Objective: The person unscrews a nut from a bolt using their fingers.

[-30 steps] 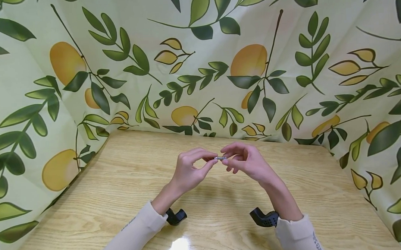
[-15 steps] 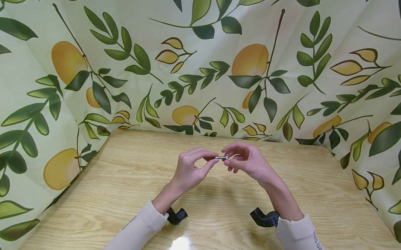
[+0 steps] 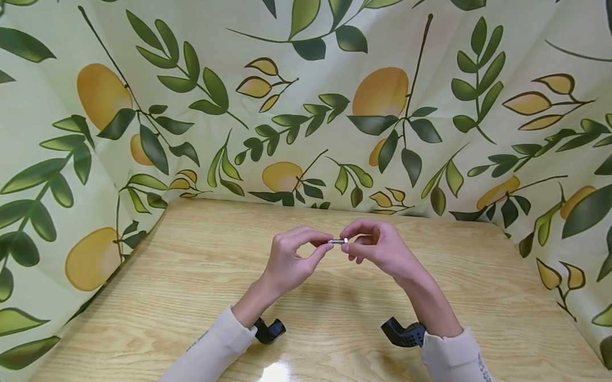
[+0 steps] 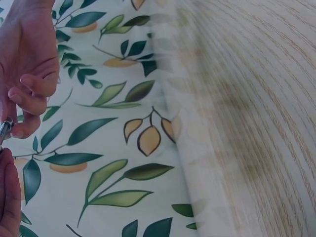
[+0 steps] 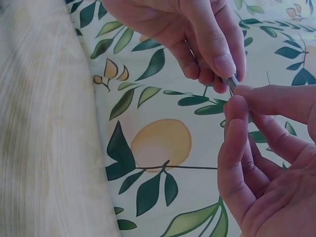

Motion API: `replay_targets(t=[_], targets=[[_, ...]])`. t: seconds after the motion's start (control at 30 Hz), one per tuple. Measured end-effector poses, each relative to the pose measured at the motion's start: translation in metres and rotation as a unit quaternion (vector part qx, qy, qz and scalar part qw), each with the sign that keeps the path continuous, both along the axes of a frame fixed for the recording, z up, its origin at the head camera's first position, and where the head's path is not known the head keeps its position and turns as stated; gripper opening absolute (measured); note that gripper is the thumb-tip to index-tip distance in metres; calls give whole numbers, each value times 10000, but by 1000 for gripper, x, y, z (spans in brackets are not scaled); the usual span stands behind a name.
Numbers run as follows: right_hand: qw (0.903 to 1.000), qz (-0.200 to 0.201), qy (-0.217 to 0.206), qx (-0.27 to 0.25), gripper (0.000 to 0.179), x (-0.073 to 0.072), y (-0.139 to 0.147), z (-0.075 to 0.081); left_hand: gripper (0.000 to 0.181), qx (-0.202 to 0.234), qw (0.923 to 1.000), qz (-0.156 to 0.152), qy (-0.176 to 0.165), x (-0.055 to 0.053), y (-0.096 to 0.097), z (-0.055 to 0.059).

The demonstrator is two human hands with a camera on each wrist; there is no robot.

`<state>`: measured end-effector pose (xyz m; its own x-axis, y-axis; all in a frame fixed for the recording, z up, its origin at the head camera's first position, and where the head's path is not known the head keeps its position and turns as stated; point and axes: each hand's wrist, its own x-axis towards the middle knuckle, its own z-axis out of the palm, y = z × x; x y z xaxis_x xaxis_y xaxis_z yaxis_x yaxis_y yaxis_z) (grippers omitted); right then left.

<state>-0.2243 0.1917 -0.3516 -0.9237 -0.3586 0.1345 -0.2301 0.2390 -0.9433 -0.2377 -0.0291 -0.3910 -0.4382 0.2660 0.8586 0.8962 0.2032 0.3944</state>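
A small silver metal bolt (image 3: 338,241) lies roughly level between my two hands, above the table. My left hand (image 3: 291,260) pinches its left end between thumb and fingertips. At the other end, where a wider bright piece shows, the thumb and a fingertip of my right hand (image 3: 377,247) pinch it, the other fingers loosely bent. Threads show on the bolt (image 5: 232,83) in the right wrist view, with fingertips covering both ends. In the left wrist view the bolt (image 4: 5,129) sits at the left edge, partly cut off.
The light wood-grain table (image 3: 322,338) extends beneath both arms. Behind and at the sides hangs a cloth (image 3: 311,82) printed with leaves and orange fruit. Black wrist mounts (image 3: 405,332) stick out from both cream sleeves.
My right fingers have shifted slightly on the bolt, so its wider right end shows more than a second ago. My left hand stays nearly still.
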Motion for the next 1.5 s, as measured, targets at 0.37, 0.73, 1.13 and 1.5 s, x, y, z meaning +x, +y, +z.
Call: replay_targets(t=[0.37,0.73,1.13,1.5], targets=[[9998,-7,-56,185,20,1,0,1,12,51,10000,6,18,0,-1,1],[9998,-15,-85,187,26,1,1,2,12,65,10000,-7,32,0,-1,1],[10000,16,35,48,20,1,0,0,13,59,10000,15,23,0,-1,1],[9998,67,-171,113,29,1,1,1,12,76,10000,3,55,0,-1,1]])
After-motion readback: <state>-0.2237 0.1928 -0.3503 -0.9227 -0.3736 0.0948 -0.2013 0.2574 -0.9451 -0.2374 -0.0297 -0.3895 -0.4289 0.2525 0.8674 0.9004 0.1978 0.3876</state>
